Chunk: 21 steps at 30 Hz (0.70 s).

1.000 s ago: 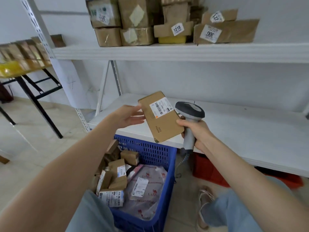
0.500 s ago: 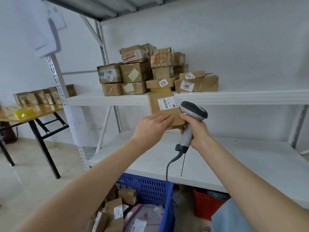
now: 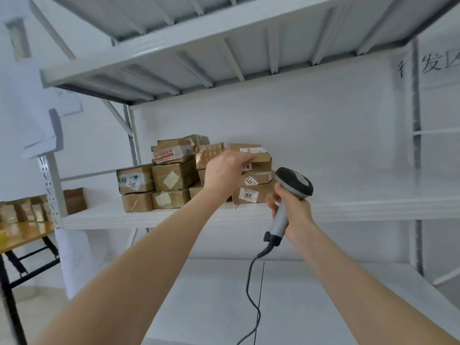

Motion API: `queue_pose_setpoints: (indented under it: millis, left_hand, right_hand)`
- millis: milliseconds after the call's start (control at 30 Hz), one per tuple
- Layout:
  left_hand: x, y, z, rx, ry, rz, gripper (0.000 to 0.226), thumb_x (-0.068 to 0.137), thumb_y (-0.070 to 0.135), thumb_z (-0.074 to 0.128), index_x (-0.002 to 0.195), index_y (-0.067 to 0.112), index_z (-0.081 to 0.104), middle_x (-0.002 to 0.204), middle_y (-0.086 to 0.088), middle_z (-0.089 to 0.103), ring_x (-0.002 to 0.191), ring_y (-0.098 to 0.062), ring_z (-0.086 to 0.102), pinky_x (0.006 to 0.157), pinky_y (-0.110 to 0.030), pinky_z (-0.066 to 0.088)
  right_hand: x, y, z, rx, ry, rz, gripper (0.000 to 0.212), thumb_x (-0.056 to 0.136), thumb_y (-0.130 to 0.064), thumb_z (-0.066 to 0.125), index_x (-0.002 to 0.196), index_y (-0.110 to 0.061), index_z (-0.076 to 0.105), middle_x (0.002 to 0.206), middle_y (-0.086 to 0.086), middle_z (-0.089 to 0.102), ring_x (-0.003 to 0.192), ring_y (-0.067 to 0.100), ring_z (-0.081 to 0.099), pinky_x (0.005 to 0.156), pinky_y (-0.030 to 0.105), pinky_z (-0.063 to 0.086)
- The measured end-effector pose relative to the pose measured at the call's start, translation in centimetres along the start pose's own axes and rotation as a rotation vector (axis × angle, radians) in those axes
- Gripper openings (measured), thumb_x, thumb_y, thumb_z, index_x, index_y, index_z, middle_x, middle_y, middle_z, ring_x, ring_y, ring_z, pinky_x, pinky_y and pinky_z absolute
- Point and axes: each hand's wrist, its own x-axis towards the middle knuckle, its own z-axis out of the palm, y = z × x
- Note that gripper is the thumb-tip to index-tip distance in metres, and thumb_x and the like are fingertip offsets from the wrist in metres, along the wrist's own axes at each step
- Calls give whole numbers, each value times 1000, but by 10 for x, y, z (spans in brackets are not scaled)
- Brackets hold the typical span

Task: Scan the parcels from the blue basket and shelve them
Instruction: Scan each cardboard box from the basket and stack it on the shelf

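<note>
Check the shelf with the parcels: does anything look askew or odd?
Only small things. The taped parcel high in the pile sits tilted, and the 300 label and the 221 label read upside down. The left hand holds the top parcel beside it.

From the parcel stack [image 3: 174, 180], the shelf board [image 3: 373, 207] lies bare toward three o'clock. At twelve, the upper shelf's ribs [image 3: 199, 46] cap the headroom; at nine, an upright post [image 3: 133, 135] blocks.

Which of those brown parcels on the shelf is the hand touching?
The flat parcel atop the right end of the pile, white label on top. The left hand grips its edge; no other is held.
</note>
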Motion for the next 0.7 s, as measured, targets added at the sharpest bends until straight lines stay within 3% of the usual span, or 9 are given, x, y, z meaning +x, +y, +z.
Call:
queue_pose_setpoints:
  millis: [200,267,333,400,500,700]
  left_hand:
    - [23,-26,73,-106,-227,-312,34,97,12,49,121,28,66,119,-4,67,112,-25,59,89,-38,50]
    - [22,-31,87,17,-401,-300,44,97,8,45,132,32,56,132,-3,58,129,-26,45,108,-43,36]
    - [20,-32,92,158,-528,-249,51,100,17,45,147,32,32,152,-2,36,144,-24,21,118,-48,15]
    - [15,-27,93,214,-513,-215,63,99,24,47,153,27,13,158,-3,19,148,-23,7,119,-48,8]
    - [3,-14,99,296,-428,-113,72,96,21,49,153,22,6,159,-4,13,148,-23,3,120,-45,7]
    - [3,-15,114,260,-602,-138,82,92,20,52,153,20,-3,159,-10,9,148,-28,-4,119,-51,6]
  right_hand:
    - [38,-6,-5,-80,33,-14,14,85,-17,73,82,-9,63,73,5,64,57,14,59,54,22,44]
    - [45,-5,-7,-92,31,-11,14,85,-16,73,80,-9,62,72,4,63,57,14,58,56,22,44]
    - [50,-4,-8,-101,24,-10,14,86,-15,72,78,-9,61,72,4,62,57,14,57,58,23,43]
    - [53,-2,-11,-105,22,-8,16,86,-14,71,76,-9,61,71,5,61,57,14,55,58,23,42]
    - [57,4,-15,-107,21,-3,13,85,-14,72,80,-8,62,74,6,62,58,14,57,52,20,45]
    - [59,11,-18,-145,0,8,11,85,-15,72,85,-7,65,74,6,62,57,14,57,52,21,44]
